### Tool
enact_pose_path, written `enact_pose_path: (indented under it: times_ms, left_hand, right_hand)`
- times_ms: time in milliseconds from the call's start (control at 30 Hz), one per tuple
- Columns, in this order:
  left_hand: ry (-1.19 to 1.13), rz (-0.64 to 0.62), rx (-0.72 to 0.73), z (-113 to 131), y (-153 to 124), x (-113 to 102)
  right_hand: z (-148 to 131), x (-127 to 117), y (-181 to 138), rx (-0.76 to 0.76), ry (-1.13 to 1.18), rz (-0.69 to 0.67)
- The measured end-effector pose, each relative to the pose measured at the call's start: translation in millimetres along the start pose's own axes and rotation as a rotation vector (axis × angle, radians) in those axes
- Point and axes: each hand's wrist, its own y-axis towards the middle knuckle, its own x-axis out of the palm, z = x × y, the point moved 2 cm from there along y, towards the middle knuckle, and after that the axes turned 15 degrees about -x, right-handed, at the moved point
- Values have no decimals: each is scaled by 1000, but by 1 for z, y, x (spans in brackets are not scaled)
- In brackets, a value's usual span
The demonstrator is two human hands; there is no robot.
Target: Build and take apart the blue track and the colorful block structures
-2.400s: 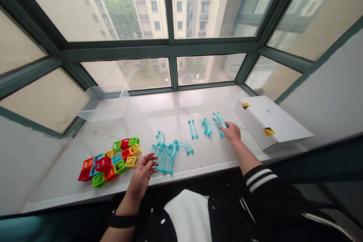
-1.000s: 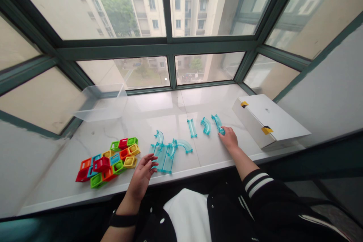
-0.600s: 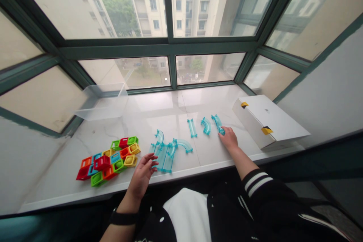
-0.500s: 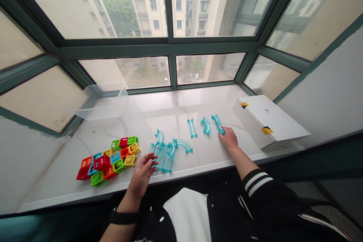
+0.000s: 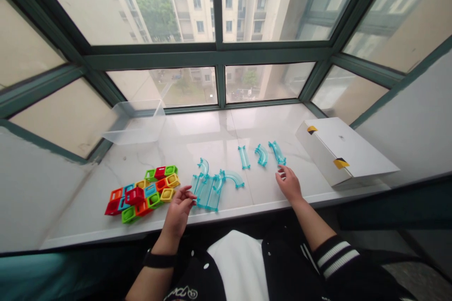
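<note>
Three clear blue track pieces stand in a row on the white sill: a straight track piece (image 5: pixel 244 157), a curved track piece (image 5: pixel 262 155) and a slightly bent track piece (image 5: pixel 277 153) on the right. Just below that last piece is my right hand (image 5: pixel 289 183), fingers loosely apart and nothing held. A pile of blue track pieces (image 5: pixel 208 192) lies left of the middle, with a curved one (image 5: pixel 235 178) at its right side. At the pile's left edge my left hand (image 5: pixel 180 211) hovers with its fingers spread, holding nothing; I cannot tell whether it touches the pile.
Colourful plastic blocks (image 5: pixel 141 197) in red, green, yellow, blue and orange are grouped at the left. A clear plastic bin (image 5: pixel 136 127) stands behind them. To the right sits a white box (image 5: pixel 348 150) with yellow-black tabs. Framed windows (image 5: pixel 219 54) enclose the sill.
My right hand has let go of the rightmost track piece and drawn back toward me. That piece stays on the sill. My left hand is nearly still, and the view has shifted slightly.
</note>
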Motion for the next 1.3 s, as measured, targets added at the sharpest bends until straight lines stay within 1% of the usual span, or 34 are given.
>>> enact_pose_path:
  times_ms: [167,333,467,667,967,1033,1067,1133,1200,1233,1300]
  left_hand:
    - [-20,18,22,-1,0,-1]
    - [-31,41,-1,3,-4,-3]
    - [-57,38,-31,2,-5,-4]
    - [-70,12,-19,0,-4,-5]
    - [-95,-36,11,2,-6,-3]
    - [-28,7,44,1,-5,-6]
    - [47,53,76,1,-5,-8]
    - [258,170,179,5,-5,-12]
    - [443,252,298,10,-6,-15]
    - [501,266,339,12,-6,-16]
    - [601,275,368,14,-5,-19]
  right_hand:
    - [-22,18,-17,-74,132,-103]
    - [-38,35,-24,-145,153,-164]
    - [-47,44,-27,-189,145,-189]
    - [-49,48,-30,-215,70,-208]
    - [-47,49,-30,-221,61,-203]
    - [-46,50,-30,-221,60,-205]
    - [-46,50,-30,-222,61,-204]
    - [-45,50,-30,-222,61,-200]
    - [-46,50,-30,-221,56,-200]
    - [-46,50,-30,-221,54,-201]
    - [-46,50,-30,-225,52,-200]
